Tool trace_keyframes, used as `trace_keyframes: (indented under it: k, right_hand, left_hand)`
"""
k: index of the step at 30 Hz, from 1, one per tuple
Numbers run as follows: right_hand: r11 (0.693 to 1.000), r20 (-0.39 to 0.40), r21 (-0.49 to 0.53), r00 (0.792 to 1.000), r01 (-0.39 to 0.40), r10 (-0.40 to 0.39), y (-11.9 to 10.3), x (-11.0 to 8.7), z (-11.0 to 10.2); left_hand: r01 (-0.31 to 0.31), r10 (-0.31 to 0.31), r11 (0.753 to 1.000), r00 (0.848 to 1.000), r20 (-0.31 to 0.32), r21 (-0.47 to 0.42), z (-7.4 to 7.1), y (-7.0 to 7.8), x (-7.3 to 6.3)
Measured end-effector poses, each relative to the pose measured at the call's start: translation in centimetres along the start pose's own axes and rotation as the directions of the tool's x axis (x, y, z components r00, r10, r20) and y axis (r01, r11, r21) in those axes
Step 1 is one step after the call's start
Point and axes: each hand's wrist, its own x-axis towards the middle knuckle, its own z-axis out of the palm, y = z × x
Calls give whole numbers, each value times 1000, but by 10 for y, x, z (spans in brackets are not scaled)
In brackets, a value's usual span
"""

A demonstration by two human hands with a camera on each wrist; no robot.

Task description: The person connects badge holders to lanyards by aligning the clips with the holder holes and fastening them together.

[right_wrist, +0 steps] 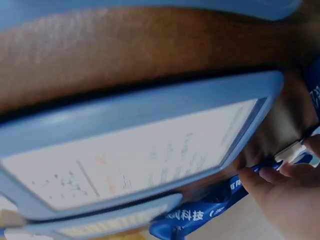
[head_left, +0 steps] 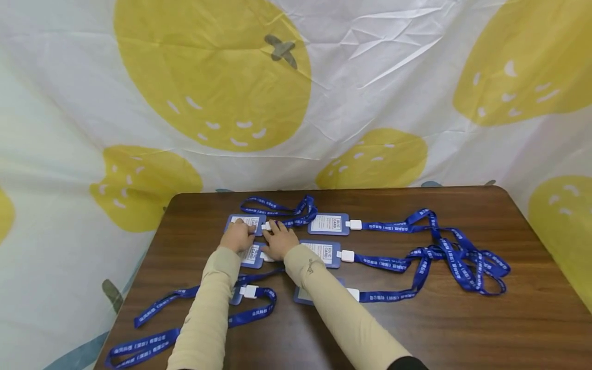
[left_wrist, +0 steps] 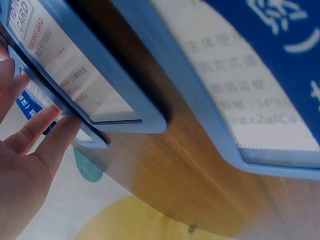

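Note:
At the upper left of the table my left hand [head_left: 238,236] touches the far blue-framed badge holder [head_left: 248,221], its fingertips on the edge in the left wrist view. Beside it, my right hand [head_left: 280,241] has its fingers spread at the white clip [head_left: 265,226] of that holder, touching clip and blue lanyard [right_wrist: 187,216]. Just below the hands lies a second badge holder [head_left: 252,255], partly covered by them. A third holder [head_left: 236,295] sits nearer, mostly hidden by the left sleeve, with its white clip [head_left: 248,291] showing.
To the right, a column holds a far badge holder [head_left: 328,224], a middle one [head_left: 329,253] and a near one [head_left: 302,295] partly under the right sleeve. Their blue lanyards [head_left: 462,262] tangle at the right. A loose lanyard [head_left: 143,349] lies front left; a patterned cloth [head_left: 393,61] hangs behind the table.

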Motion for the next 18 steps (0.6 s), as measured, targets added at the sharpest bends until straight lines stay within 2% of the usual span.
trace_keyframes:
  k: [4,9,13,18]
  right_hand:
    - [1000,-1,-15,1000,-24,24,-5,1,2]
    - [1000,0,13,1000,-18,18,-8,2,8]
    - [999,-11,33,999,-43,43,-9,4,9]
    - [998,-34,34,997,-62,63,-9,5,8]
  left_hand:
    - [-14,13,999,1000,16,41,0,-1,0]
    - [5,-7,996,1000,21,85,2,1,-4]
    - [17,-18,996,1000,14,89,1,3,-5]
    - [23,-27,997,998,50,72,-1,4,-5]
